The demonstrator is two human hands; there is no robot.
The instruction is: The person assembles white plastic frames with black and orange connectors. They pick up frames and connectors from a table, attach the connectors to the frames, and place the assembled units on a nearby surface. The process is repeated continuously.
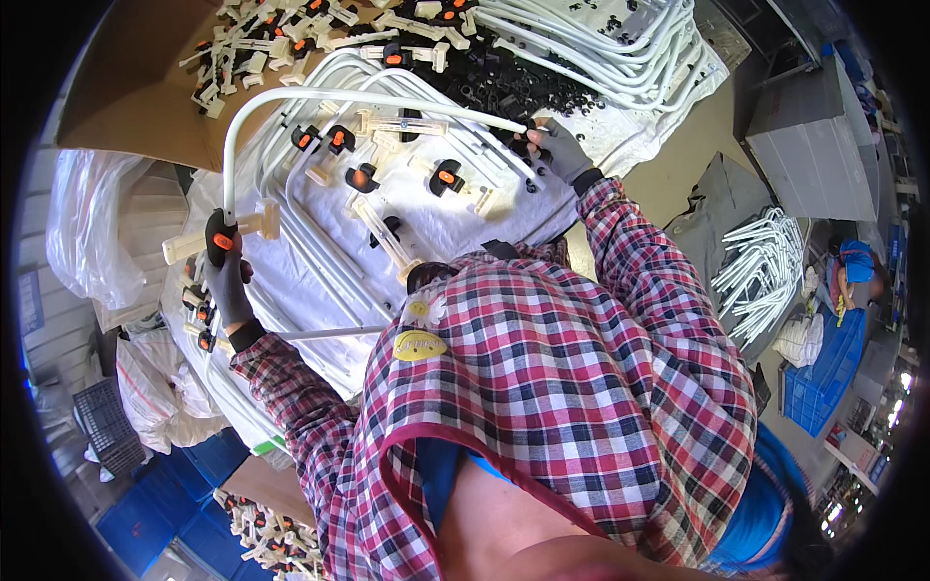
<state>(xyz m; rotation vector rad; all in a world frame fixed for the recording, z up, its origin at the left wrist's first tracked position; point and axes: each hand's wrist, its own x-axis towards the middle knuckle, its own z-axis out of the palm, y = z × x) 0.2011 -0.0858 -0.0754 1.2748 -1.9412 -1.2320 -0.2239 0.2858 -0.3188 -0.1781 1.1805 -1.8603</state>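
Observation:
A white bent tube (pixel 387 95) arches in front of me, raised over the cloth-covered worktable (pixel 325 237). My left hand (pixel 231 290), in a grey fingerless glove, is closed round a black plastic clamp (pixel 219 235) with an orange button. The tube's left end meets this clamp, and a cream plastic bracket (pixel 260 223) juts out from it on both sides. At the other end of the tube, my right hand (pixel 562 150), gloved alike, pinches the tip between its fingers. Below the arch lie more clamps (pixel 447 178) and cream brackets (pixel 383 235).
Bent white tubes (pixel 310 247) lie under the arch, with another stack (pixel 620 58) at the far right. Small black parts (pixel 504 82) are heaped at the back beside a cardboard box (pixel 126 107). Cut tubes (pixel 760 276) and a blue crate (pixel 823 373) stand right.

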